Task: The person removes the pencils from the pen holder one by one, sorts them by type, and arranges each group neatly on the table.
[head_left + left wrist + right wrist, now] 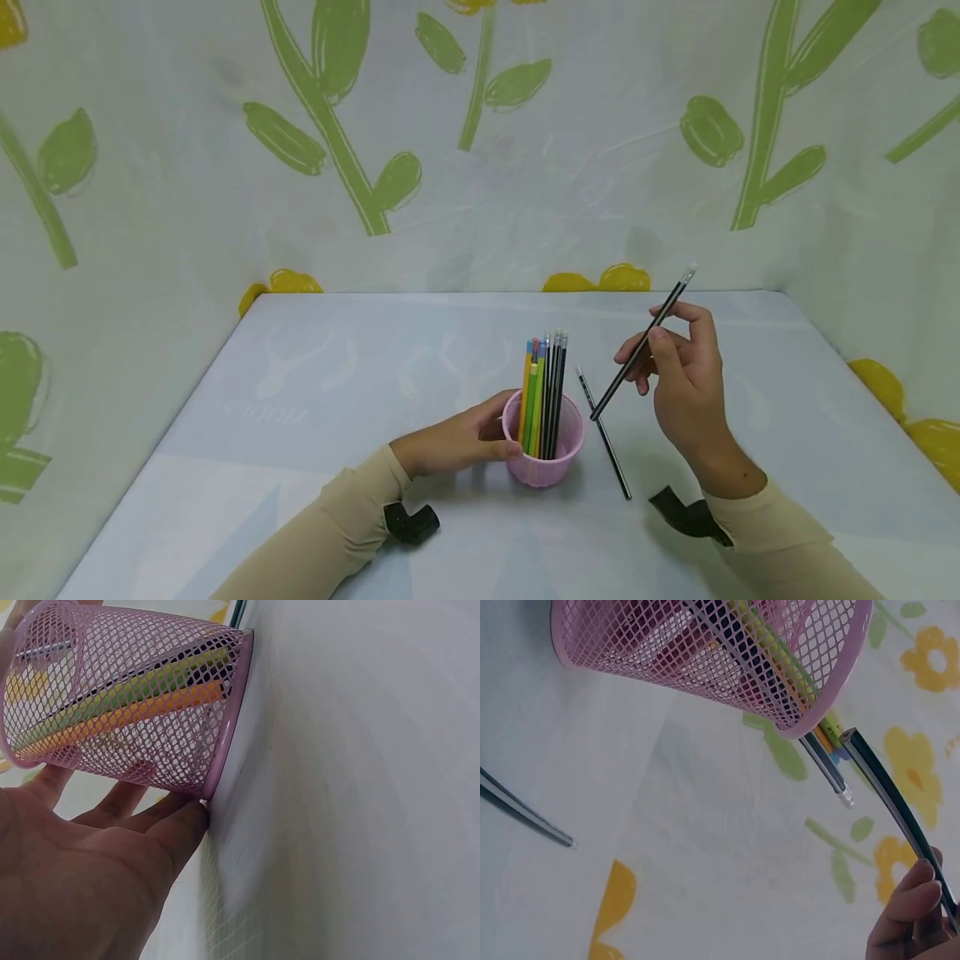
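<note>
A pink mesh pencil cup (542,472) stands upright on the table, holding several pencils (555,392), some black and some yellow, green or orange. My left hand (468,437) holds the cup from its left side, thumb at the front near the rim; in the left wrist view its fingers (180,829) reach round the mesh. Right of the cup, my right hand (686,383) pinches a black striped pencil (637,354) between thumb and fingers. That pencil slants, its lower end beside the cup's rim and its eraser end up. A second black pencil (611,454) lies on the table beneath it.
The pale table (315,500) runs back to a wall (570,192) printed with green stems and yellow flowers. Black straps (411,525) hang at both sleeve cuffs.
</note>
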`<move>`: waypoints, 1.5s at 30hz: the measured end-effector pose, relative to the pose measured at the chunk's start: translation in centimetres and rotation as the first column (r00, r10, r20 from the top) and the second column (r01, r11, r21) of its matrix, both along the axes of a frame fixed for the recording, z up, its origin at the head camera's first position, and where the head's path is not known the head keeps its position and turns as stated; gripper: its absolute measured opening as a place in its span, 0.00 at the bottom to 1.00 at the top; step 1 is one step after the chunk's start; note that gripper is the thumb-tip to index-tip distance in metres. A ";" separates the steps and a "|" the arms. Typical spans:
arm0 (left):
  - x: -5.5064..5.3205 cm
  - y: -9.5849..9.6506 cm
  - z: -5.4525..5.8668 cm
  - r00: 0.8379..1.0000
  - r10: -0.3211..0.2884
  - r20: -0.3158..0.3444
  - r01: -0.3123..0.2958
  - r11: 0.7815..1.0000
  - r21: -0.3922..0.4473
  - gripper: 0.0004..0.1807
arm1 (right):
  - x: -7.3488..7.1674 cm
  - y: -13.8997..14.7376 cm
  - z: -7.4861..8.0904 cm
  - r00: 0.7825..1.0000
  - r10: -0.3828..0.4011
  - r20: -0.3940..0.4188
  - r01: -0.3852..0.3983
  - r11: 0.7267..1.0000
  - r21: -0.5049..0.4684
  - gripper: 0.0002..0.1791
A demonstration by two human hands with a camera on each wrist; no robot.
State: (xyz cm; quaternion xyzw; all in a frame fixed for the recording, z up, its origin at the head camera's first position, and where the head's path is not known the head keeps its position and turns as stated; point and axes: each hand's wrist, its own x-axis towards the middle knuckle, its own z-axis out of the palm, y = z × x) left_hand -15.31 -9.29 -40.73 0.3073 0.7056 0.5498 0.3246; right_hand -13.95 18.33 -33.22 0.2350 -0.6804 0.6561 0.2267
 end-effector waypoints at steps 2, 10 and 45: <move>0.0 -0.1 -0.1 1.000 0.001 -0.004 -0.001 1.000 -0.004 0.40 | -0.1 0.1 0.0 1.000 -0.019 0.010 0.019 1.000 0.019 0.11; -0.1 0.0 0.0 1.000 -0.001 -0.008 0.001 1.000 0.000 0.39 | -0.9 0.8 -0.5 0.961 -0.143 0.236 0.069 0.952 0.299 0.10; 0.0 0.0 0.0 1.000 0.004 0.003 -0.004 1.000 -0.011 0.40 | -4.0 2.0 -3.7 0.760 -0.150 0.632 -0.321 0.759 0.567 0.31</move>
